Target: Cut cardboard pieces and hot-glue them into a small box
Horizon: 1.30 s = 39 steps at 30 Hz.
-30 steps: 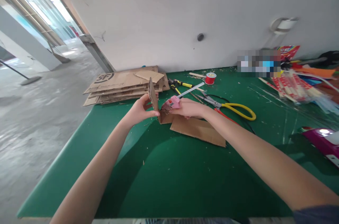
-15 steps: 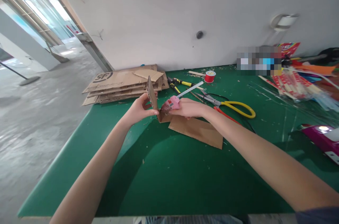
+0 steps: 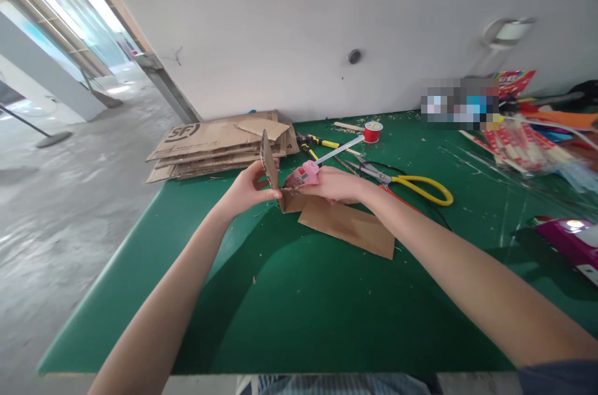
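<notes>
Nearest us, our forearms reach in from both lower corners over the green tabletop (image 3: 261, 320), elbows wide, wrists converging around the cardboard. A flat cardboard strip (image 3: 350, 230) lies partly below the right wrist.

Beyond it, our left hand (image 3: 250, 189) pinches the upright cardboard panel (image 3: 268, 161), thumb on the near side, fingers wrapped behind; the panel leans slightly and meets a low cardboard base (image 3: 293, 203) at its foot. Our right hand (image 3: 334, 183) is curled round a pink hot glue gun (image 3: 306, 174), though its trigger finger is hidden. The clear glue stick (image 3: 340, 151) juts out behind.

Since half a second ago, the gun has risen a little off the corner, baring more of the base's edge, while the left hand has held steady; we judge this keeps the joint aligned.

Farther off are yellow-handled shears (image 3: 424, 188), then a red spool (image 3: 372, 132) and a cardboard stack (image 3: 219, 141).
</notes>
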Available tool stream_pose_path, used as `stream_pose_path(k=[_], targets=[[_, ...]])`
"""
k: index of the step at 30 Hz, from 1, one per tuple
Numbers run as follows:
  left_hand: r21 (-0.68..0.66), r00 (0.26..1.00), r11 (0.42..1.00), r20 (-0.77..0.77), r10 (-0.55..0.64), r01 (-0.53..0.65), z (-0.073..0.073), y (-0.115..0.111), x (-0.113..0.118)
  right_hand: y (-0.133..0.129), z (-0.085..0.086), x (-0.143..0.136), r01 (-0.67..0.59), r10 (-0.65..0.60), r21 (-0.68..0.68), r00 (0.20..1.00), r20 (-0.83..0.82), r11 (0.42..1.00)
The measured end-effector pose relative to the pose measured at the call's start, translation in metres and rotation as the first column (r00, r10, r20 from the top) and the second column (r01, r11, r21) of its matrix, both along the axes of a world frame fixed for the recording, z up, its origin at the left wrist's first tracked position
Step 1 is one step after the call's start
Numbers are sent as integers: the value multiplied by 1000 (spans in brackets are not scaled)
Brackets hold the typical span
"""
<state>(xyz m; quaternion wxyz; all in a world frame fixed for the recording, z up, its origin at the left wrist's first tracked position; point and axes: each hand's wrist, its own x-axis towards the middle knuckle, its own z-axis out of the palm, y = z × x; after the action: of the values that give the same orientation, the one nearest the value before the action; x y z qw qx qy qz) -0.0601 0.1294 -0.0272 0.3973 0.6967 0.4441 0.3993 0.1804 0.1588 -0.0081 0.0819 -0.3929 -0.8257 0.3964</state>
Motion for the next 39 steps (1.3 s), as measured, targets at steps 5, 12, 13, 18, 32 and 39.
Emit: stream_pose_path(k=[5, 12, 13, 18, 32, 39], targets=[[0, 1000, 1000, 14, -4, 4, -1, 1, 0, 4, -3, -3, 10, -10, -3, 1000, 5, 1000], [-7, 1000, 1000, 30, -4, 4, -1, 1, 0, 5, 2, -5, -90, 90, -4, 995, 43, 996], [-6, 1000, 1000, 31, -1, 1, -1, 0, 1, 4, 3, -5, -93, 94, -6, 995, 46, 996], [6, 1000, 1000, 15, 5, -5, -1, 0, 1, -1, 5, -2, -134, 136, -40, 990, 47, 990], [8, 998, 1000, 51, -25, 24, -5, 3, -2, 0, -1, -3, -1, -1, 36, 999, 49, 999], [15, 999, 999, 40, -32, 31, -7, 4, -4, 1, -1, -3, -66, 65, 19, 997, 47, 998]])
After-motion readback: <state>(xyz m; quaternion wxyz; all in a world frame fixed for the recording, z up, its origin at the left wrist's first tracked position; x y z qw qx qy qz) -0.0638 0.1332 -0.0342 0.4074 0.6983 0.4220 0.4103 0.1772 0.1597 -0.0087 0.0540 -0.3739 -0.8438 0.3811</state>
